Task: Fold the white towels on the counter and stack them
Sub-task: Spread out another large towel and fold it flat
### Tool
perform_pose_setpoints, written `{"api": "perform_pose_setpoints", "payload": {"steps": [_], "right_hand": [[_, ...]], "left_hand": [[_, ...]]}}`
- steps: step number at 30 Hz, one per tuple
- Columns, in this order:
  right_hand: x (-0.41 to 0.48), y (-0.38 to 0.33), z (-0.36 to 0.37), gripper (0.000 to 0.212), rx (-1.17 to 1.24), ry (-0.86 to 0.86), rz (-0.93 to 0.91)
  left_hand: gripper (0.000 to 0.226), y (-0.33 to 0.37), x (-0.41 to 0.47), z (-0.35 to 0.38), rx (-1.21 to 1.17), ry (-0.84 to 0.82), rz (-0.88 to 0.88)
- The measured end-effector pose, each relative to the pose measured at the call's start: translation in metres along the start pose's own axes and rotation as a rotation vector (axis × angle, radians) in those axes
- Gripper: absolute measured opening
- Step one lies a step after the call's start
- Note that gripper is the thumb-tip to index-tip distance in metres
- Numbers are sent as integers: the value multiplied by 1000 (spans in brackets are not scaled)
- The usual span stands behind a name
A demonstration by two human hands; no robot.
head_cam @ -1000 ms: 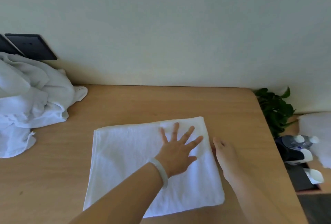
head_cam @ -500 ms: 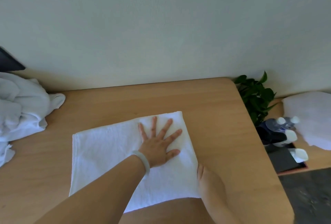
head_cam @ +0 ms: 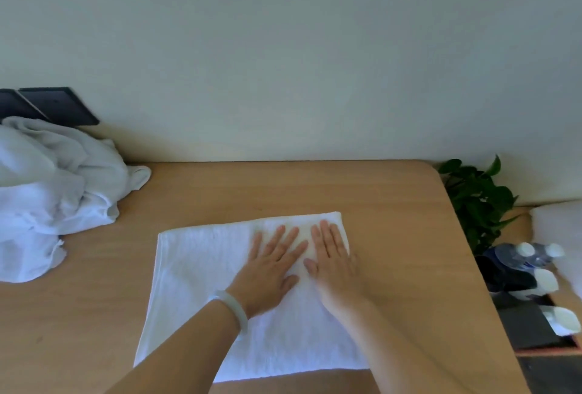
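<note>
A white towel (head_cam: 201, 283), folded flat into a rectangle, lies on the wooden counter (head_cam: 393, 204) in front of me. My left hand (head_cam: 271, 270) lies flat on its right half with fingers spread, a pale bangle on the wrist. My right hand (head_cam: 333, 261) presses flat beside it, fingers straight and together, near the towel's far right corner. A heap of crumpled white towels (head_cam: 53, 192) sits at the counter's left end against the wall.
A dark panel (head_cam: 59, 105) is on the wall behind the heap. Past the counter's right edge stand a green plant (head_cam: 478, 201), several white-capped bottles (head_cam: 529, 255) on a dark tray, and something white (head_cam: 560, 233).
My right hand has come from the towel's right edge onto the towel, now flat next to my left hand. The view has swung back to the right, showing the heap again.
</note>
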State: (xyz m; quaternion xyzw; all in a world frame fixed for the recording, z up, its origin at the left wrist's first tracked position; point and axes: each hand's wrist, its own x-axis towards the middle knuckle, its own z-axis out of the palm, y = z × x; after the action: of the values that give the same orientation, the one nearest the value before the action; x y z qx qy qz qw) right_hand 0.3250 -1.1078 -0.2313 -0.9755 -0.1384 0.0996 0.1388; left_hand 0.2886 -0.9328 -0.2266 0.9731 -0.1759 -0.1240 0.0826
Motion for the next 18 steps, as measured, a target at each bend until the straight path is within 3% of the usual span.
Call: {"api": "perform_pose_setpoints", "payload": {"steps": [2, 4, 8, 10, 12, 15, 18], "right_hand": [[-1, 4, -1, 67, -65, -124, 29], [-1, 4, -8, 65, -118, -214, 9], [7, -30, -22, 64, -310, -209, 100], [7, -62, -16, 64, -283, -76, -18], [1, -98, 1, 63, -190, -16, -306], [-12, -156, 22, 65, -213, -239, -583], [-2, -189, 39, 62, -210, -369, -535]], "left_hand": [[63, -32, -34, 3, -6, 28, -176], [62, -61, -72, 2, -66, 114, -466], [54, -112, -139, -2, -309, 76, -896], [39, -119, -163, -4, -467, 143, -918], [28, -110, -180, -6, -602, 188, -962], [15, -89, -194, -3, -813, 175, -1001], [19, -78, -207, 4, -997, 227, -997]]}}
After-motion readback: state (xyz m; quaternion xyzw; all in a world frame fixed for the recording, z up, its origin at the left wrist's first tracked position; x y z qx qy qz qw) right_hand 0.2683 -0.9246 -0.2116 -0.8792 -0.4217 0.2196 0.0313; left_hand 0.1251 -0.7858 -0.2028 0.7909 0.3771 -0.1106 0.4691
